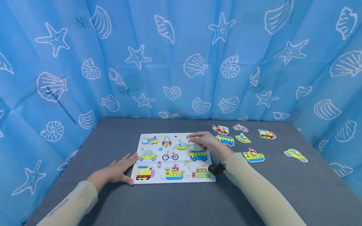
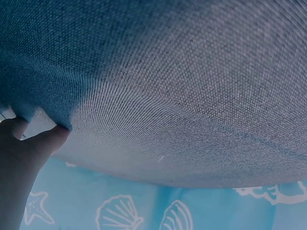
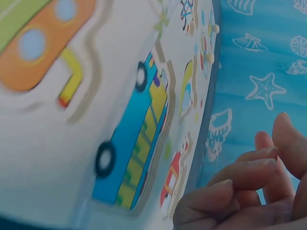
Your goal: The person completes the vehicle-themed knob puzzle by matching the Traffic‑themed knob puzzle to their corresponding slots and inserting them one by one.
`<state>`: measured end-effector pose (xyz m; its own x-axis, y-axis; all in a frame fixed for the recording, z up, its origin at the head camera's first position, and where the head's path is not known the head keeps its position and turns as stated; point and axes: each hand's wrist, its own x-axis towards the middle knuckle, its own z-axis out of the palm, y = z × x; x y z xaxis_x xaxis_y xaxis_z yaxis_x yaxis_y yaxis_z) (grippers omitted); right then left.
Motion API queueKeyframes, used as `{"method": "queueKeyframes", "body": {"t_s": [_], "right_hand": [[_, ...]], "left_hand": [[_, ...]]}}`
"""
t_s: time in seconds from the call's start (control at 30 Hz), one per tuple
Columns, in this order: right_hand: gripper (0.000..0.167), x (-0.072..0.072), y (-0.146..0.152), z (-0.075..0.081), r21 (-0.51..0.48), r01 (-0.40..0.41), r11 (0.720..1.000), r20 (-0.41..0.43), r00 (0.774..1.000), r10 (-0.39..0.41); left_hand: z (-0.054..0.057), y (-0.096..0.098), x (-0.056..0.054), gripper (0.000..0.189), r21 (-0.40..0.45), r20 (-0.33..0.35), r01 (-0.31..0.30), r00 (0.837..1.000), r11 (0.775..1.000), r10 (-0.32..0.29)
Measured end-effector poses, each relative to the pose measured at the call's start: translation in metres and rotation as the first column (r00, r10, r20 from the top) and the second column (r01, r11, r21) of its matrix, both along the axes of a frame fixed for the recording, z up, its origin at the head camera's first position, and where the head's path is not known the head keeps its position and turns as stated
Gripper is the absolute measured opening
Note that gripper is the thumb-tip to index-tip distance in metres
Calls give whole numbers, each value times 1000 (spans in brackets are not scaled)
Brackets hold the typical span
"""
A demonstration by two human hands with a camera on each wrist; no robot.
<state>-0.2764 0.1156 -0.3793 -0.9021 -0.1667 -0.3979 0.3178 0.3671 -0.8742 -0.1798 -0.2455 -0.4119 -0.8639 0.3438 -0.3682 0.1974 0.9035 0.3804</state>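
A white puzzle board (image 1: 183,179) with pictured vehicle shapes lies flat on the table. My left hand (image 1: 120,169) rests at its left side, fingers spread, fingertips at the edge and thumb by the lower corner. Over the board's upper right corner is my right hand (image 1: 207,141), partly covering the helicopter picture (image 3: 172,179). Its fingers bend loosely in the right wrist view, with no piece visible between them. An airplane piece (image 1: 150,140) and a rocket piece (image 1: 166,142) sit in the top row; two knobs stick up there in the right wrist view.
Loose knobbed pieces lie right of the board: helicopter (image 1: 221,129), bicycle (image 1: 240,127), bus (image 1: 225,140), flying saucer (image 1: 242,138), train (image 1: 266,134), ship (image 1: 254,155) and car (image 1: 296,155). A blue shell-patterned curtain (image 1: 181,78) surrounds the grey table (image 1: 175,204).
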Motion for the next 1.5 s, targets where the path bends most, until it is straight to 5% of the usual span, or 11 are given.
{"method": "queueKeyframes", "body": {"t_s": [0.47,0.7,1.5], "right_hand": [[41,10,55,9,28,67,997,-29,997,-67],[46,12,82,15,13,27,1000,-76,997,-26],[52,15,153,10,93,43,995,-123,992,-31]], "left_hand": [[9,-6,-2,110,-14,-48,32,998,999,-33],[12,-12,-3,110,-3,-46,36,998,999,-37],[-2,-4,-4,112,-3,-12,34,999,999,-34]]}}
